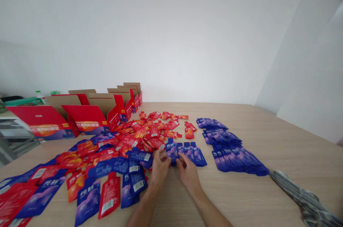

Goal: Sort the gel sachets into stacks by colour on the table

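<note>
In the middle of the table, a short overlapping row of blue pouches (196, 153) lies with purple fruit prints facing up. My left hand (160, 166) grips the leftmost blue pouch (171, 150) by its left edge, thumb along the bottom. From the right, my right hand (188, 172) pinches near that pouch's lower right corner, where it meets the row. A mixed heap of red pouches (154, 132) and blue ones spreads to the left of my hands. Right of them, overlapping blue pouches lie in several fanned groups (235, 157).
Several open red cartons (92, 119) stand at the back left, lids raised. Grey striped fabric (302, 196) lies at the right, touching or close to the nearest fanned group. Behind the wooden table (257, 127) is a white wall. A green-capped bottle (39, 95) shows at far left.
</note>
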A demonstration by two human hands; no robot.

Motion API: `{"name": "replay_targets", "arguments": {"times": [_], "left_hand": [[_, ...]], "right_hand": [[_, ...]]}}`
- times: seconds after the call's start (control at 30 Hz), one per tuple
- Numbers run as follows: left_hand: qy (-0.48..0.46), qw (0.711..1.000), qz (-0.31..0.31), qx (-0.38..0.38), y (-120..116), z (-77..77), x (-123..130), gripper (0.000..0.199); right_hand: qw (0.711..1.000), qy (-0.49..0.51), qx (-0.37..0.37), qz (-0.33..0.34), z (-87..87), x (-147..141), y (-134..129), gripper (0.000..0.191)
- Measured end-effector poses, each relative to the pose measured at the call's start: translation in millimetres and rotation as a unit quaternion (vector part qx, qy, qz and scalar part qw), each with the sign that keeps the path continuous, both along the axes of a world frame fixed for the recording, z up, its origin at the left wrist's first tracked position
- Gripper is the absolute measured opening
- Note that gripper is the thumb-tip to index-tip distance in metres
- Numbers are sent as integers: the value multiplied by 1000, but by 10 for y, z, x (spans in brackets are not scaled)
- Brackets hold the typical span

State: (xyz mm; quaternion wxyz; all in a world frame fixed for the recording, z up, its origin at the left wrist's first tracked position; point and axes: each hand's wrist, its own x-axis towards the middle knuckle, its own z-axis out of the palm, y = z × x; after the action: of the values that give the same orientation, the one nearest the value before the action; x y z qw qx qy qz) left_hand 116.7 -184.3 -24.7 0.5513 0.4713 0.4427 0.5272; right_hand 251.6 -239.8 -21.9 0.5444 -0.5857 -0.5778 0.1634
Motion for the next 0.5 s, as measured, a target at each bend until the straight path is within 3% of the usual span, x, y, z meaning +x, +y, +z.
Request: {"name": "replay_targets", "arguments": {"times": [0.13,0.23,0.4,0.5], "left_hand": [[98,995,-4,17,186,-125,-55,43],[222,974,-15,44,273,-189,-105,38],[418,894,-25,161,203,-187,-66,39],[474,854,-22,212,104,-128,-16,42]], "right_hand": [[987,-154,37,-32,18,69,23,29],[969,-237,42,-61,-15,137,36,33],[945,-318,0,-79,-96,149,8,37],[937,-341,-15,-72,-105,122,-16,39]]}}
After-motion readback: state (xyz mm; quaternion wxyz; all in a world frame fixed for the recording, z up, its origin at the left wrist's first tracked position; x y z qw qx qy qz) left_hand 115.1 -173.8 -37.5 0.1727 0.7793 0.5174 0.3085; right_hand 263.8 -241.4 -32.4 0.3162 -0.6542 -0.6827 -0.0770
